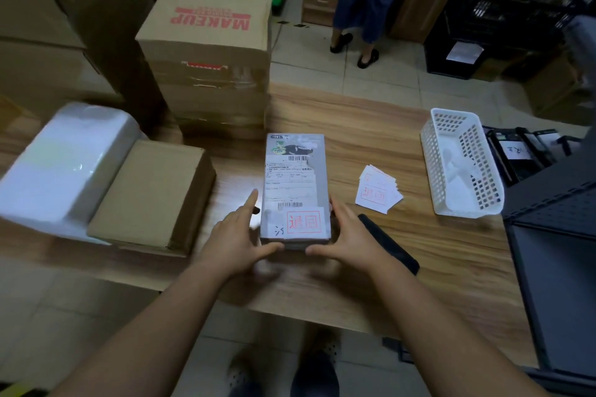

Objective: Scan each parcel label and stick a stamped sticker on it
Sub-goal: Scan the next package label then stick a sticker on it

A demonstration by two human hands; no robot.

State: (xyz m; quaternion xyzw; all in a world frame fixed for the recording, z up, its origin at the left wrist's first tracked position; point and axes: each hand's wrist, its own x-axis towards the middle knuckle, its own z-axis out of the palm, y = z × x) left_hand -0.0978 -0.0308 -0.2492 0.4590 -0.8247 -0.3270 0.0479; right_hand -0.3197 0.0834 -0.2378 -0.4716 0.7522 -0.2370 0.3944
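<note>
white bag (61, 158): far left of the grey parcel, on the table (419, 255), leaning on a flat brown box.
flat brown box (151, 193): left of grey parcel, apart from it, near table's front edge.
MAKEUP carton (206, 55): behind-left of grey parcel, tall stack, not touching it.
left hand (238, 235): at grey parcel's near-left corner, fingers spread along its left edge, thumb under the near end; looks like a light two-sided hold, not clenched.
grey parcel (295, 187): table centre, flat, label side up. Long axis runs away from the person, near end between both hands, far end toward the MAKEUP carton. Label (290, 177) reads upright from the person's side.
stamped sticker (304, 222): already on grey parcel's near-right corner, red stamp, flat.
right hand (348, 240): mirror of left, at near-right corner, fingers along right edge, thumb at near end. Both hands equally near; judged gripping the parcel together.
dark scanner-like object (390, 243): right of grey parcel, lying just behind right hand; type unclear.
spare stickers (377, 188): loose pile right of grey parcel, well apart.
white basket (461, 161): further right of grey parcel.
step: this parcel looks done; probably gets moved aside next.
</note>
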